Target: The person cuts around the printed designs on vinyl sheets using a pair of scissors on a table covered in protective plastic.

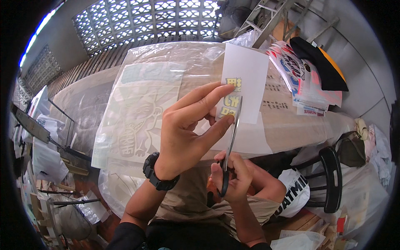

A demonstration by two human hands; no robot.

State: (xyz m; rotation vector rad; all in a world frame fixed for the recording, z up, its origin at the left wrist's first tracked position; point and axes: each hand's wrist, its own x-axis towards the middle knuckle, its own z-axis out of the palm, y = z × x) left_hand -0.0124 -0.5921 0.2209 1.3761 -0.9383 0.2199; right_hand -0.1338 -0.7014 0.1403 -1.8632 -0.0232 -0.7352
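Observation:
My left hand (187,125), with a black watch (159,171) on its wrist, pinches a white sheet (246,66) between thumb and fingers. Yellow and grey printed lettering (230,98) runs along the sheet's left side, partly covered by my fingertips. In my right hand (234,177) is a pair of scissors (234,139) with black handles. Their blades point away from me and lie along the sheet, just right of the lettering. My left thumb tip is close beside the blades. How far the blades are parted is hard to make out.
A table covered in clear plastic (196,54) stretches ahead. Pale sheets with faint cartoon outlines (137,121) lie under the plastic at left. Colourful printed sheets (298,79) and a black-and-yellow item (318,64) sit at far right. A black chair (331,179) stands at right, a ladder (266,21) behind.

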